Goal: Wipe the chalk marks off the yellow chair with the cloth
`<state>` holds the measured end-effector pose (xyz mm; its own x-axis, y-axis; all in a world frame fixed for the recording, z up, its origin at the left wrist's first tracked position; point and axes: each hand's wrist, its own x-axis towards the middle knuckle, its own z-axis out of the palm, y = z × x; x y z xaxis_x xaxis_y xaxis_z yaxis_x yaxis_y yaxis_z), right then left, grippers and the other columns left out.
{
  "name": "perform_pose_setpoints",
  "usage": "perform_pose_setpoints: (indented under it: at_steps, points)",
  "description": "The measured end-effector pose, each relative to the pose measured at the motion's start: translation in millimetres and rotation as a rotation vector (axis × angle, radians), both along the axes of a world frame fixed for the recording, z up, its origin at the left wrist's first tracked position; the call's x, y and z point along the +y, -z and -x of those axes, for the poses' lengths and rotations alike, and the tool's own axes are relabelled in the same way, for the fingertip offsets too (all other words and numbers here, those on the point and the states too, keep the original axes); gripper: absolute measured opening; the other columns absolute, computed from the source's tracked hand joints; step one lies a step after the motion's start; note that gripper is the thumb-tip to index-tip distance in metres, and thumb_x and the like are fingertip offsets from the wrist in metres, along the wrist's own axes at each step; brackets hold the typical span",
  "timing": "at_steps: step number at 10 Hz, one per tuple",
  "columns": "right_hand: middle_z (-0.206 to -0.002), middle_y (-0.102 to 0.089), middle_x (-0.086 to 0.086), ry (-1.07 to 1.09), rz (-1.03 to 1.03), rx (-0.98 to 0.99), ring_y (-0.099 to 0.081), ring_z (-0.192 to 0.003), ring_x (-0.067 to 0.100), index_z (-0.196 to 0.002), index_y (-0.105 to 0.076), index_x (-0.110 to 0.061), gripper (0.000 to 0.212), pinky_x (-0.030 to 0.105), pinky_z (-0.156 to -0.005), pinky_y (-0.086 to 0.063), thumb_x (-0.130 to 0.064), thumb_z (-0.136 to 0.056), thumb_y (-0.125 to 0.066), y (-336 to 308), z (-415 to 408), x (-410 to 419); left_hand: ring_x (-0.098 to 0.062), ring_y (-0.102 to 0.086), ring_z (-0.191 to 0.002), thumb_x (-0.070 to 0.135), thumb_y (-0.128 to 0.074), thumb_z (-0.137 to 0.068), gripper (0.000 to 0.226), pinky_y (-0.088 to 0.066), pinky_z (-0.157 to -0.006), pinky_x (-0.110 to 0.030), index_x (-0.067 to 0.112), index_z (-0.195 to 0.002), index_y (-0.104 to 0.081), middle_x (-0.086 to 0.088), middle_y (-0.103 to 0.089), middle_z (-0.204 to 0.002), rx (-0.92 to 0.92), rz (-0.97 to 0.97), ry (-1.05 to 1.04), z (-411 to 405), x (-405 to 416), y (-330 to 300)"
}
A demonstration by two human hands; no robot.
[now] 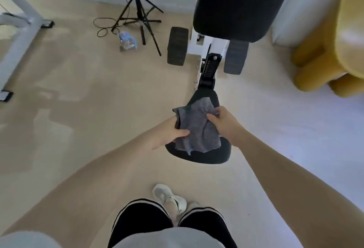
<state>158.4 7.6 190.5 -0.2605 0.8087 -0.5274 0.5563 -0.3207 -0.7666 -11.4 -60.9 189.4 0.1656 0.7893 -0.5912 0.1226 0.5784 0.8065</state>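
Observation:
A grey cloth (199, 127) hangs between both hands over the black seat pad (214, 155) of a workout bench. My left hand (169, 133) grips the cloth's left edge, thumb on top. On the cloth's upper right side, my right hand (224, 122) pinches it. The yellow chair (332, 50) stands at the far right edge, well apart from the cloth; no chalk marks can be made out on it from here.
The bench's black backrest (236, 5) and two black foam rollers (177, 45) stand ahead. A black tripod (137, 11) with a cable and a plastic bottle (127, 41) sit on the beige floor. A grey frame (17, 27) is at left. My white shoe (167, 196) is below.

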Motion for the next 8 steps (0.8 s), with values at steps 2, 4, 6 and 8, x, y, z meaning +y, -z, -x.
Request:
perform_pose_setpoints:
  at_steps: [2,4,6,8]
  points:
    - [-0.110,-0.055,0.006,0.095,0.171,0.054,-0.055,-0.092,0.019,-0.111,-0.047,-0.018,0.014,0.030,-0.067,-0.053,-0.019,-0.100,-0.038,51,-22,-16,-0.013,-0.060,-0.091,0.006,-0.045,-0.097,0.037,-0.052,-0.056,-0.015,0.012,-0.133,-0.040,-0.002,-0.058,-0.119,-0.013,0.050,-0.042,-2,-3,61]
    - [-0.085,-0.060,0.008,0.131,0.322,0.595,-0.056,-0.077,0.018,-0.077,-0.067,-0.017,0.048,0.022,-0.064,-0.049,0.016,-0.086,-0.034,96,-41,-1,-0.013,-0.065,-0.083,-0.010,-0.035,-0.095,0.039,-0.053,-0.075,-0.024,0.015,-0.100,-0.065,-0.003,-0.068,-0.092,-0.210,0.027,-0.145,10,17,110]
    - [-0.066,-0.052,0.004,0.143,0.301,0.314,-0.052,-0.061,0.015,-0.055,-0.057,-0.010,0.030,0.020,-0.057,-0.045,-0.005,-0.082,-0.045,137,-32,7,-0.024,-0.061,-0.093,-0.013,-0.033,-0.084,0.048,-0.052,-0.083,-0.029,0.010,-0.072,-0.074,-0.017,-0.066,-0.104,0.011,0.075,0.061,22,41,148]
    - [-0.137,-0.033,0.007,-0.012,-0.096,-0.315,-0.041,-0.117,0.025,-0.110,-0.060,-0.020,0.020,0.027,-0.093,-0.041,-0.020,-0.090,-0.058,198,-5,-4,-0.023,-0.016,-0.143,0.016,-0.049,-0.095,0.040,-0.018,-0.117,-0.036,0.011,-0.134,-0.051,-0.004,-0.019,-0.156,0.628,-0.111,0.420,7,46,196]
